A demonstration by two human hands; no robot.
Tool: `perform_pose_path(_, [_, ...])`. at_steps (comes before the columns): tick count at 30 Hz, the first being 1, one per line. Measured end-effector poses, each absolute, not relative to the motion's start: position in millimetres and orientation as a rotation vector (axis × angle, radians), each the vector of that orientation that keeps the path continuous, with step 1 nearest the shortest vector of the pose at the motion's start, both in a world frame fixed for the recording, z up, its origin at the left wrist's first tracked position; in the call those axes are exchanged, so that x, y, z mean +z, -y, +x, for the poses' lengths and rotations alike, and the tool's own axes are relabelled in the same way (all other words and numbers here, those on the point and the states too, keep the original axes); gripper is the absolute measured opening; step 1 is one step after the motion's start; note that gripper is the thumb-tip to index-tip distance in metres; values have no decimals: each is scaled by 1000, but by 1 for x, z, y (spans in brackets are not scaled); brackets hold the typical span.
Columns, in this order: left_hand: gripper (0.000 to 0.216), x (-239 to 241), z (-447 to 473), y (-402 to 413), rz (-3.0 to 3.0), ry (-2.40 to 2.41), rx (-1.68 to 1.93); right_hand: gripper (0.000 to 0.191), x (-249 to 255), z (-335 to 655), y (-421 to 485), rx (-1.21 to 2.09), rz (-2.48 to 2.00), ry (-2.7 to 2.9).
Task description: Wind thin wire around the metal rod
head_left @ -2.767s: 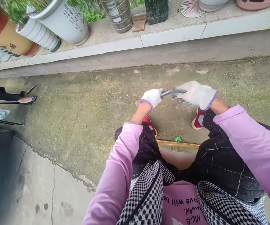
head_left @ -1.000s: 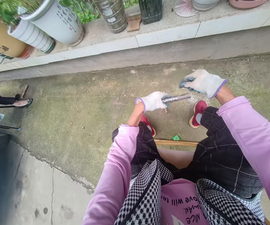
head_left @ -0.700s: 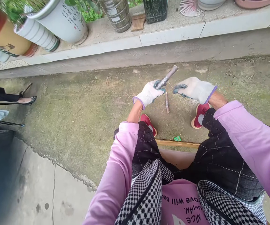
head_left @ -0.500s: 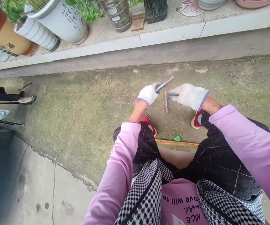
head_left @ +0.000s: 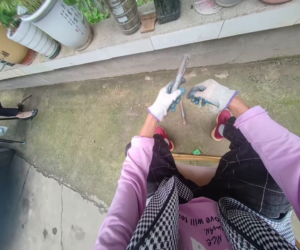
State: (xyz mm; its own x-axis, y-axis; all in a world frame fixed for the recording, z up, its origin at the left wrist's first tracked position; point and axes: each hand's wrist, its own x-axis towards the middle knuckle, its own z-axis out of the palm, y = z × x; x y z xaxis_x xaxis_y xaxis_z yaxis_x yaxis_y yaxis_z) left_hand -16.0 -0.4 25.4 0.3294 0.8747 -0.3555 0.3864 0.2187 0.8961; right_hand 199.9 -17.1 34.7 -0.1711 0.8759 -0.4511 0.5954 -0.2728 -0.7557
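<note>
My left hand [head_left: 167, 100], in a white work glove with blue-grey coated fingers, grips a brownish rod with silvery wire wound round it [head_left: 179, 73]. The rod tilts up, its bare end pointing toward the wall. Just to the right, my right hand [head_left: 208, 93] wears a matching glove and has its fingers curled together. Whatever they may pinch is too small to make out. Below and between the hands, a second rusty-brown rod [head_left: 183, 114] lies on the ground, its upper end near my left glove.
Potted plants such as a white pot [head_left: 63, 26] line a tiled ledge [head_left: 129, 50] ahead. My red shoes [head_left: 220, 125] flank a small green wrapper [head_left: 196, 152] and a wooden edge [head_left: 195, 158] by my seat. Another person's foot [head_left: 28, 114] shows at far left.
My left hand has turned, swinging the wire-wound rod from a low slant to a steeper tilt. My right hand has risen slightly and its fingers are curled more. The second rod stays on the ground.
</note>
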Motion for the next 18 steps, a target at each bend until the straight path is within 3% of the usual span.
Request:
perform_pose_path(4, [54, 29, -5, 0, 1238, -1287, 652, 19, 30, 186, 12, 1414, -1745, 1728])
perform_pose_path(10, [37, 32, -3, -14, 1073, -1322, 727, 18, 29, 189, 7, 1308, -1808, 1875])
perform_pose_path(18, [40, 28, -36, -39, 1116, -1557, 814, 26, 43, 197, 13, 1226, -1908, 1840])
